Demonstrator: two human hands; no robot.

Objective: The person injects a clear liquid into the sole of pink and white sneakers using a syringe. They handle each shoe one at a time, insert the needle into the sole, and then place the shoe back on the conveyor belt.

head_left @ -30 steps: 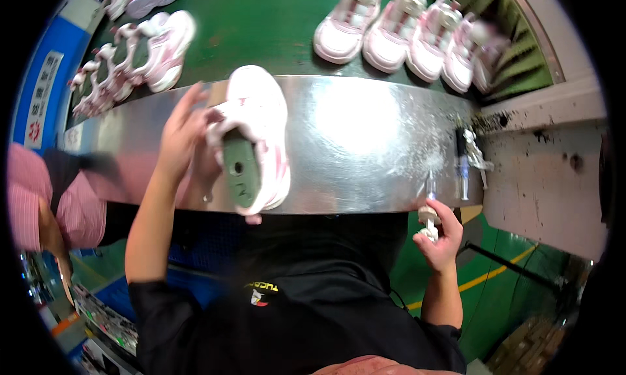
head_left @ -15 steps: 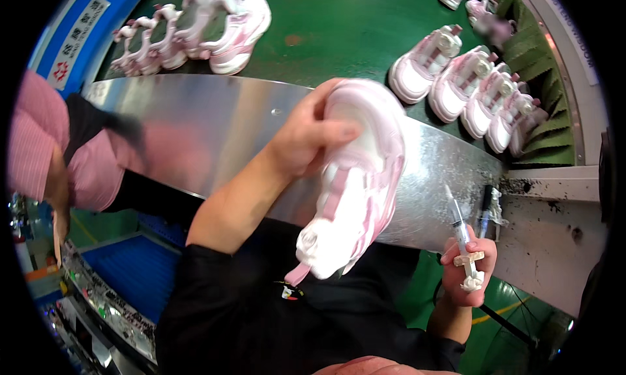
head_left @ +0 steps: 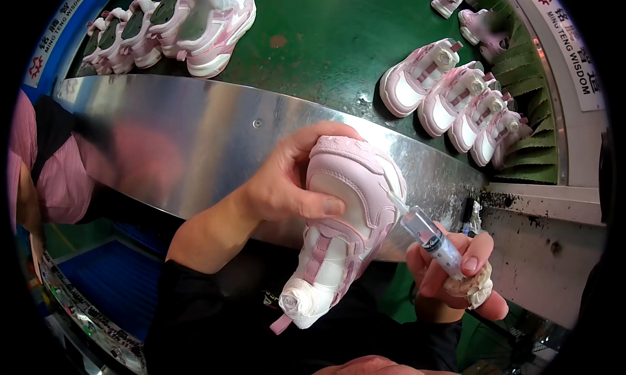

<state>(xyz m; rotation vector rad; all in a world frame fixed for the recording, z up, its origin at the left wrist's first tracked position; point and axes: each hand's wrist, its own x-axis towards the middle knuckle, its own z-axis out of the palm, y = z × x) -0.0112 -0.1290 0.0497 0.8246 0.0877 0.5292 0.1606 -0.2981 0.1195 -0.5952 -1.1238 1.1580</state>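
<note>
My left hand (head_left: 287, 179) grips a pink and white sneaker (head_left: 355, 192) by its forefoot, thumb pressed on the toe panel. The toe points away from me, and a round dial and a pink pull tab sit at the near end. In my right hand (head_left: 450, 270) is a clear plastic syringe (head_left: 432, 241), with a pale lump of wrapping around its plunger end. The syringe's tip is close against the shoe's right side, at the seam between upper and sole. Whether it touches I cannot tell.
Pink and white sneakers stand in a row at far left (head_left: 218, 32) and another at far right (head_left: 411, 78) on a green belt (head_left: 313, 42). A metal ledge (head_left: 215, 124) runs along the belt. A person in pink (head_left: 55, 173) is at left. Green flaps (head_left: 531, 114) hang at right.
My right hand has lifted the syringe up and left to the shoe's side. The sneaker has come lower and slightly left, its toe tipped so the front edge shows.
</note>
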